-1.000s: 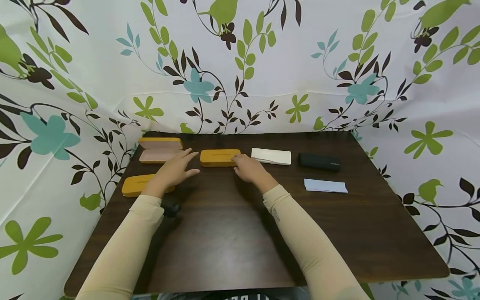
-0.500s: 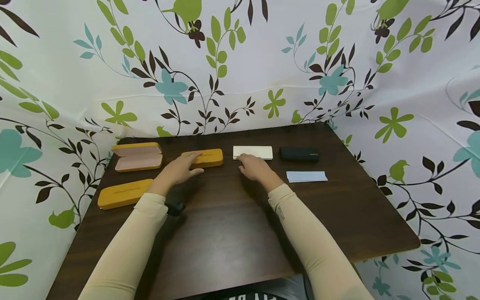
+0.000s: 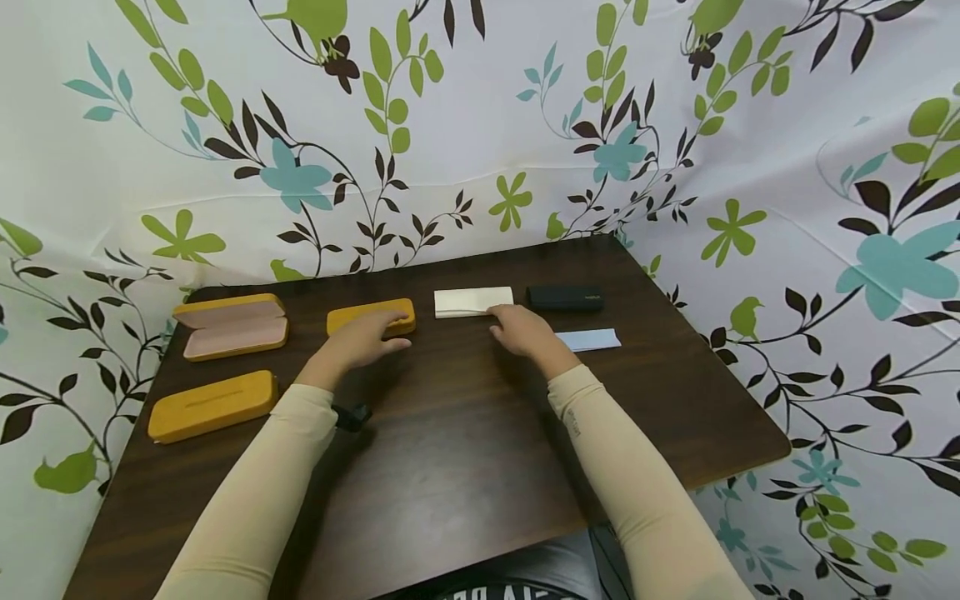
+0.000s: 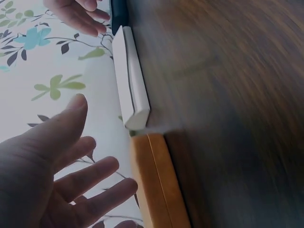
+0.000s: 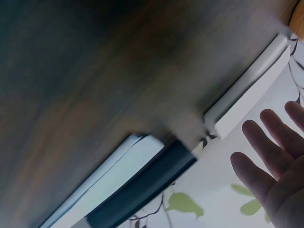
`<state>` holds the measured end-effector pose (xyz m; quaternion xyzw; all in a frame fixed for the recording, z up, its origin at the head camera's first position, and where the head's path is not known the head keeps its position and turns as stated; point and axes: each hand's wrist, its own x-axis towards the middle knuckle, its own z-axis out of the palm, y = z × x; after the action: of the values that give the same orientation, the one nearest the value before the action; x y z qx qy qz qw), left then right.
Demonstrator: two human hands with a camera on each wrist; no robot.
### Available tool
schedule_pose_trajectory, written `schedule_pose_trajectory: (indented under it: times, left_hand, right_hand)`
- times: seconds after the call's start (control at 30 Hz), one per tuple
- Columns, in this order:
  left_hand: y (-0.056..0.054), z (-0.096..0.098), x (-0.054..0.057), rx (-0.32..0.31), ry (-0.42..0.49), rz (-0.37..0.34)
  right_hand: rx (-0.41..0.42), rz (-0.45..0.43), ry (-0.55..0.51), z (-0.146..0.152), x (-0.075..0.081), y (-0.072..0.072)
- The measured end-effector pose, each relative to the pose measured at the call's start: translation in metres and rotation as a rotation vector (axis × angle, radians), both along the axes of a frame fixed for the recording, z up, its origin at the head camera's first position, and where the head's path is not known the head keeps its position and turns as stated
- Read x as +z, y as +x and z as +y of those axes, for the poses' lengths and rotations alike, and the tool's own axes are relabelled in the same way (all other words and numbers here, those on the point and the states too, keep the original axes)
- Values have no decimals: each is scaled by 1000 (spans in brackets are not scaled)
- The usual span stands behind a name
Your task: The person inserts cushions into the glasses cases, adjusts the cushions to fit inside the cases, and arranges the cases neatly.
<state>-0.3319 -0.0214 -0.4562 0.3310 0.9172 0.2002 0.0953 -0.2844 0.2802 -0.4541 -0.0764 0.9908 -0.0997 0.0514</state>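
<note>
A closed yellow glasses case [image 3: 393,313] lies at the back of the dark table, partly hidden by my left hand [image 3: 358,342]. That hand's fingers are spread and hold nothing, as the left wrist view also shows. My right hand [image 3: 527,335] hovers with loose fingers at the front right corner of a cream flap case [image 3: 471,302], and its grip is empty. To the right lie a black case [image 3: 566,298] and, nearer me, a pale blue folded case [image 3: 591,339], whose left end the right hand overlaps. In the right wrist view the pale blue case [image 5: 114,183] shows a flap edge.
An open yellow glasses case [image 3: 238,335] with pink lining stands at the back left. Another closed yellow case [image 3: 213,407] lies in front of it. A leaf-patterned white curtain [image 3: 450,100] hangs right behind the table [image 3: 442,467].
The head view has turned right. My right hand has moved right, from the middle yellow case past the cream case. My left hand has moved right from beside the open case to the middle yellow case.
</note>
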Motion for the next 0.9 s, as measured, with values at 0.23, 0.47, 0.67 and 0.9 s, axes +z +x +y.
schedule_pose_trajectory:
  times: [0.23, 0.47, 0.67, 0.9]
  left_hand:
    - [0, 13, 0, -38, 123, -115]
    - [1, 23, -3, -81, 195, -244]
    - [1, 34, -7, -109, 210, -295]
    - [0, 48, -9, -118, 224, -361]
  right_hand:
    - [-62, -28, -89, 24, 2, 6]
    - [-89, -56, -189, 44, -3, 15]
    - [-105, -51, -219, 59, -6, 20]
    - [-127, -78, -273, 78, -3, 27]
